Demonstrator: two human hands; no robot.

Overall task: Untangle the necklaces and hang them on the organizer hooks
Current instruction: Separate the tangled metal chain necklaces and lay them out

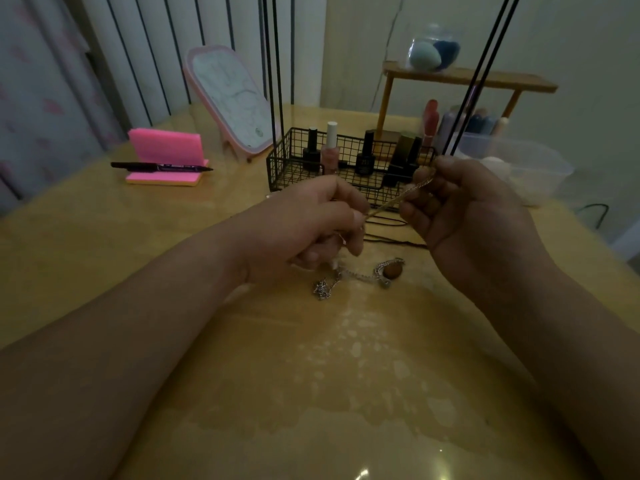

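We hold the gold chain [398, 199] taut between both hands, raised off the counter [138, 254], so that, in our judgement, its run can be traced free of the other strands. The left hand [311, 223] pinches the lower end and the right hand [464, 209] pinches the upper end. The silver chain [356, 276] with its brown pendant [392, 270] lies on the counter just below the hands. A black cord [388, 237] lies near it.

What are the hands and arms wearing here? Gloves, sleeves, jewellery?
Nothing visible: left hand and right hand are bare, no gloves. The left forearm and right forearm are uncovered to the frame edge, no sleeves in view. No watch or bracelet at either wrist. No ring plainly seen; light is dim.
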